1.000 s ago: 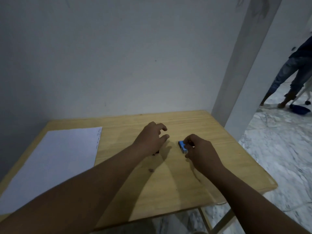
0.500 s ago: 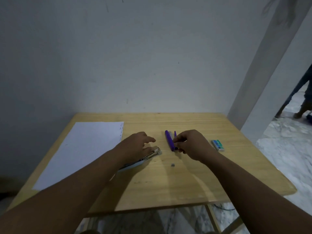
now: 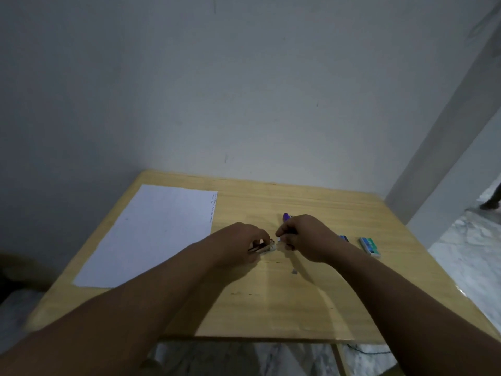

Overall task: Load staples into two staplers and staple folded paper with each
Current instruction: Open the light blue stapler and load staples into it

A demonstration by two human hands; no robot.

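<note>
Head view is showing the left hand (image 3: 238,244) curling around a pale stapler (image 3: 267,248) mid-table (image 3: 311,302), the right hand (image 3: 306,236) pinching something small beside a purple stapler (image 3: 286,217). Paper (image 3: 151,232) is lying near the left edge, a staple box (image 3: 369,246) near the right.

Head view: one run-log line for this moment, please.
left hand: holds pale metal stapler | right hand: over purple stapler | white paper sheet: flat, unfolded | green-blue staple box: untouched
</note>
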